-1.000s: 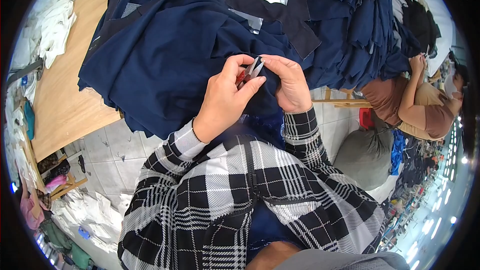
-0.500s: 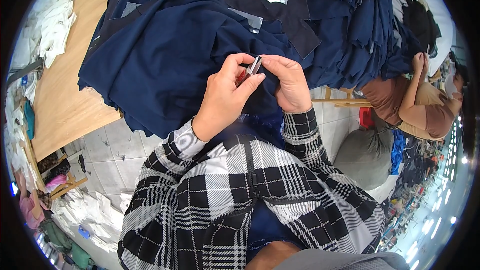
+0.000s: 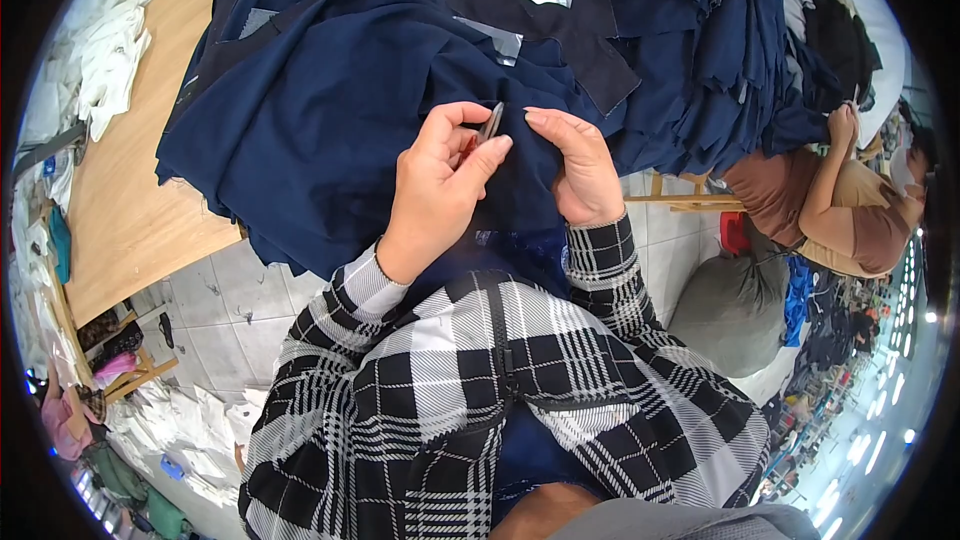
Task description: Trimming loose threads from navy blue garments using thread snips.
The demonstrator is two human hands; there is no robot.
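Observation:
My left hand [image 3: 432, 195] is closed around small thread snips [image 3: 493, 120], their metal blades pointing up and a bit of red showing by the fingers. To the right, a short gap away, my right hand [image 3: 588, 175] has thumb and forefinger brought together in a pinch; whatever lies between them is too small to make out. Both hands are over the near side of a large heap of navy blue fabric [image 3: 320, 120]. A darker strip of cloth [image 3: 600, 60] with cut edges lies across the heap, beside a shiny silvery piece [image 3: 505, 43].
A light wooden tabletop [image 3: 140, 160] extends on the left, with white cloth [image 3: 118, 60] on it. More layered navy cloth [image 3: 700, 70] is piled at the right. Beyond it a co-worker [image 3: 850, 210] sits near a stuffed grey sack [image 3: 735, 310]. White pieces [image 3: 180, 430] lie at lower left.
My left hand has drawn the snips left and slightly down, away from my right fingertips, opening a gap. My right hand has stayed almost in place.

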